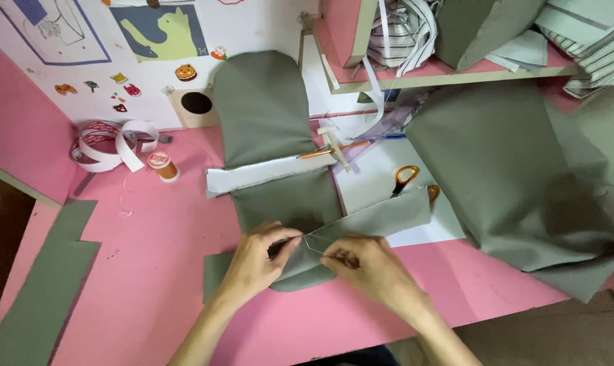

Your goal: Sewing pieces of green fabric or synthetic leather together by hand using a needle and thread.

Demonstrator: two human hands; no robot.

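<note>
1. Sprawling across the right of the pink table point(151, 271), a big heap of green cloth point(524, 176) is crowding that edge, leaving bare room on the left.
2. A long green fabric piece point(280, 196) is lying in the middle, its near end under both hands.
3. The left hand point(256, 261) is pinching that fabric, fingers together.
4. The right hand point(364, 268) is gripping the fold beside it, blurred.
5. Orange scissors point(405, 177) are resting just behind.
6. A thread spool point(163, 165) is standing well apart, left.
</note>
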